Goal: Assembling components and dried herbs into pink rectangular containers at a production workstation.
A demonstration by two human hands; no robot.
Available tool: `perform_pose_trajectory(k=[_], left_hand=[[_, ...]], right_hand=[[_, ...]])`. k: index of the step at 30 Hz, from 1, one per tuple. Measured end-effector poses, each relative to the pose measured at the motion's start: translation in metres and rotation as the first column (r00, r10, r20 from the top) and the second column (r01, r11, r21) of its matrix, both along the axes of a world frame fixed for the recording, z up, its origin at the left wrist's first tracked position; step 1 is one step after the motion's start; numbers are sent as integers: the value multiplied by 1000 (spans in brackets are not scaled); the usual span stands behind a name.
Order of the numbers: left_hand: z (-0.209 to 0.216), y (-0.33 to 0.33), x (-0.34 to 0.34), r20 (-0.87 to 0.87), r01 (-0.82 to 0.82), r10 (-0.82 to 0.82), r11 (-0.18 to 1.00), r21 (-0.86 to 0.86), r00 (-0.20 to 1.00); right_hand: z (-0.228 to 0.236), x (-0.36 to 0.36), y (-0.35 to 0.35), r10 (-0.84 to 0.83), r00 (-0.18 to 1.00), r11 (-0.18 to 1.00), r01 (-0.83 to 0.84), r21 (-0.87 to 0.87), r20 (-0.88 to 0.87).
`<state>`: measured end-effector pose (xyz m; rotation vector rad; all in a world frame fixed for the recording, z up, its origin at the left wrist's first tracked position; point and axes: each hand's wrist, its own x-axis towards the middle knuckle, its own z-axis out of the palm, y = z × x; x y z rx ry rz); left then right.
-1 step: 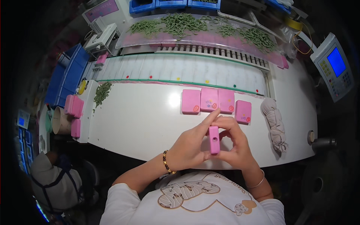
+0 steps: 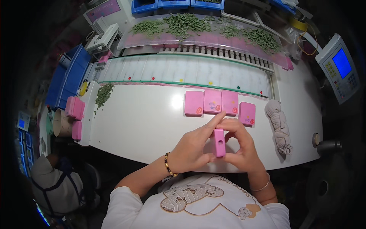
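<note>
1. Nearest, the left hand (image 2: 189, 149) and right hand (image 2: 244, 149) pinch one pink block (image 2: 219, 152) between them, thumbs at its near end, fingers at its far end. It stands with a narrow, holed side upward, over the near part of the tabletop (image 2: 133, 124); I cannot tell whether it rests there.
2. The step in hand looks like steadying or handling this block; a next move would call for an even grip from both sides, and clearance from the blocks just beyond the fingertips.
3. Beyond lie four pink blocks (image 2: 193, 102), three side by side and the rightmost slightly apart, with a bundled cloth (image 2: 279, 128) to their right.
4. Farther off run a green-edged white strip (image 2: 167, 72) and a clear tray (image 2: 127, 42) bearing green rings (image 2: 187, 24).
</note>
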<state>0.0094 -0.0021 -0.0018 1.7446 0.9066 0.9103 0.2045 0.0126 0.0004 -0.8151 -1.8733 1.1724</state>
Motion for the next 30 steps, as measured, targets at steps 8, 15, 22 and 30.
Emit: perform_pose_trajectory(k=[8,15,22,30], left_hand=[[-3,3,-9,252,100,-38,966,-239,967],[-21,0,11,358,-194,192,981,-30,914],[-19,-3,18,634,-78,250,955,-286,732],[-29,5,16,610,238,475,631,-738,634]], right_hand=[[6,9,2,40,994,970,-64,-233,-106],[-9,-8,-3,-314,864,848,68,-526,-393],[0,-5,4,-209,939,903,79,-422,-273],[-4,-18,-1,-53,993,969,26,-246,-104]])
